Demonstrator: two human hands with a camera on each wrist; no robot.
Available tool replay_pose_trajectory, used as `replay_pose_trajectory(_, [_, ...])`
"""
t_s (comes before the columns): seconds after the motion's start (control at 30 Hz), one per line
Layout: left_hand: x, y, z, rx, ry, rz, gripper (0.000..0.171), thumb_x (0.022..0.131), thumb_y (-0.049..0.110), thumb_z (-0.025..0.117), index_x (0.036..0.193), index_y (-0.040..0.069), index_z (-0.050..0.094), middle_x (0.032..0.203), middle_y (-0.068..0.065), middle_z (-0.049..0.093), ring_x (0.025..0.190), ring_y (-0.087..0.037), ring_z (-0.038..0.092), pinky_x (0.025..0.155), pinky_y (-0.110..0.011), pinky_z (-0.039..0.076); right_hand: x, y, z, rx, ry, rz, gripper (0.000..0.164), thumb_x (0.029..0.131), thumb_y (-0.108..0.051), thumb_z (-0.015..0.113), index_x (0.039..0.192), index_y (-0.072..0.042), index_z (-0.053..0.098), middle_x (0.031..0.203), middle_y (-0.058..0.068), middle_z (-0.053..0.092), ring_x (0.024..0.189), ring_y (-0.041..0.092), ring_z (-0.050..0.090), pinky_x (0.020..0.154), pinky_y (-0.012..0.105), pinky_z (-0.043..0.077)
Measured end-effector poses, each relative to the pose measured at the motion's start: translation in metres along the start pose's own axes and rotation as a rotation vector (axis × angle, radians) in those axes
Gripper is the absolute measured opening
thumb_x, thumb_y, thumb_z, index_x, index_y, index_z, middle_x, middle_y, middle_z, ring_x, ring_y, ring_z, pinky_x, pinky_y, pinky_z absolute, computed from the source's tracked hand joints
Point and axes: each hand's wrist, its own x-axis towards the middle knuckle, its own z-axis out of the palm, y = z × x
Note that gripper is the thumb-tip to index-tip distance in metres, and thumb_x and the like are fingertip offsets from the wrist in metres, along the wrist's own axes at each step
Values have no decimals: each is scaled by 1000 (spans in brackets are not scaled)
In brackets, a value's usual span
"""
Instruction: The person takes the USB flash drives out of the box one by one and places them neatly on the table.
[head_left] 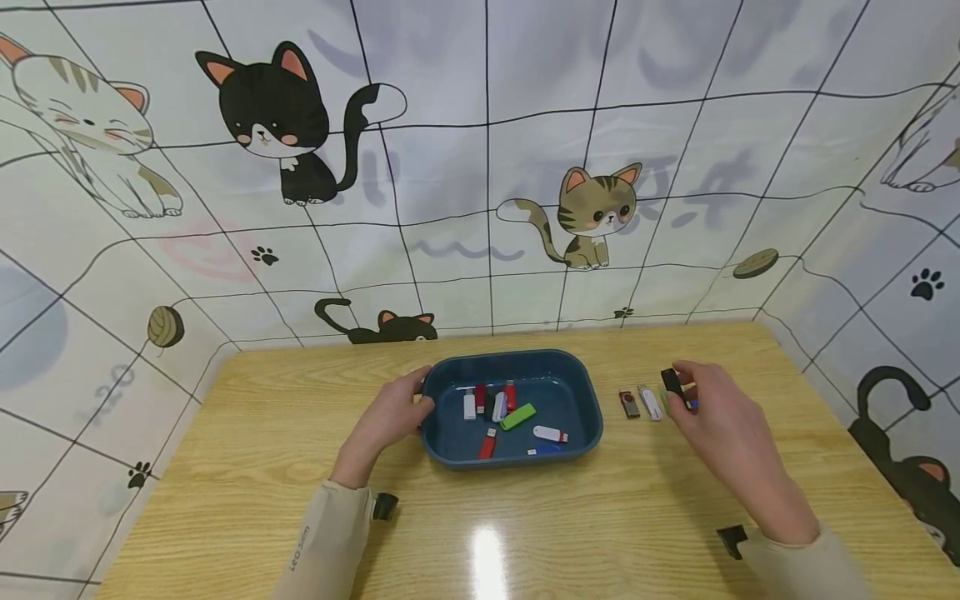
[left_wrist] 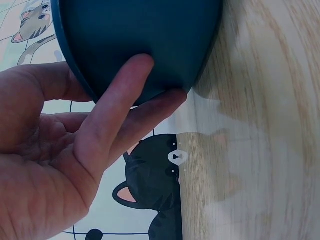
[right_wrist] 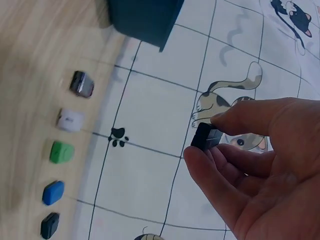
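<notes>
A black USB stick (head_left: 672, 382) is pinched between the thumb and fingers of my right hand (head_left: 723, 425), raised above the table right of a dark blue plastic tray (head_left: 588, 408). Under and beside this hand stretches a row: a brown stick (head_left: 628, 404), a white one (head_left: 650, 402), a green one (right_wrist: 61, 152), a blue one (right_wrist: 53, 193) and a dark one (right_wrist: 49, 225). My left hand (head_left: 390, 412) grips the tray's left end; in the left wrist view fingertips (left_wrist: 142, 62) press its outer wall and the thumb passes behind the rim.
Several USB sticks lie inside the tray, among them a green one (head_left: 517, 417), a red one (head_left: 487, 443) and a white one (head_left: 551, 434). The wooden table (head_left: 300, 400) meets a cat-patterned cloth (head_left: 450, 167) at its back and sides.
</notes>
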Motion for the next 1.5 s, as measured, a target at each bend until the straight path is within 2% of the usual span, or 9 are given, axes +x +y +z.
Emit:
replay_pose_trajectory(0.1, [0, 0, 0, 5, 0, -1, 63, 94, 1, 52, 156, -6, 39, 140, -34, 57, 85, -30, 76, 60, -34, 62, -3, 10, -1, -13, -7, 15, 44, 92, -6, 70, 130, 13, 58, 110, 29, 62, 90, 39, 68, 58, 47, 53])
replay_pose_trajectory(0.3, [0, -1, 2, -10, 3, -11, 64, 95, 2, 53, 156, -5, 38, 141, -33, 57, 87, -29, 76, 61, -34, 62, -9, 27, -3, -30, -29, 52, 45, 91, -7, 72, 129, 15, 58, 107, 29, 63, 88, 40, 69, 60, 50, 55])
replay_pose_trajectory(0.47, [0, 0, 2, -9, 3, -9, 64, 95, 3, 53, 156, -5, 38, 140, -32, 57, 84, -27, 76, 61, -34, 62, -13, 45, -4, -35, -89, 107, 47, 91, -6, 72, 129, 17, 57, 108, 31, 62, 90, 44, 69, 67, 56, 56])
replay_pose_trajectory(0.67, [-1, 1, 2, 3, 4, -12, 64, 95, 3, 54, 156, -5, 38, 141, -32, 57, 80, -25, 75, 61, -33, 62, -14, 65, -5, -57, -143, 163, 45, 92, -8, 71, 128, 16, 58, 107, 31, 64, 91, 44, 67, 68, 55, 53])
replay_pose_trajectory(0.87, [-1, 1, 2, 0, 2, -8, 64, 95, 3, 54, 156, -5, 38, 141, -32, 57, 79, -25, 75, 61, -33, 62, -17, 81, -5, -71, -173, 183, 45, 92, -8, 69, 128, 17, 57, 113, 35, 63, 94, 47, 67, 70, 59, 52])
replay_pose_trajectory(1.0, [0, 2, 1, 13, 1, -4, 64, 95, 3, 54, 156, -5, 38, 140, -32, 58, 73, -23, 75, 61, -33, 62, -16, 93, -5, -92, -238, 213, 47, 91, -8, 69, 127, 19, 56, 112, 36, 63, 93, 48, 67, 72, 60, 52])
replay_pose_trajectory(1.1, [1, 1, 0, 17, 5, 1, 64, 95, 3, 54, 156, -6, 38, 140, -32, 58, 71, -23, 74, 61, -33, 61, -14, 99, -4, -108, -278, 233, 47, 91, -9, 70, 126, 19, 56, 111, 36, 64, 93, 48, 67, 73, 61, 51])
replay_pose_trajectory(1.5, [0, 1, 0, 16, 8, -8, 64, 95, 3, 54, 156, -5, 39, 141, -32, 57, 80, -26, 76, 60, -33, 62, -15, 116, 0, -149, -352, 238, 43, 89, -8, 69, 120, 21, 58, 104, 34, 67, 94, 52, 64, 71, 59, 51])
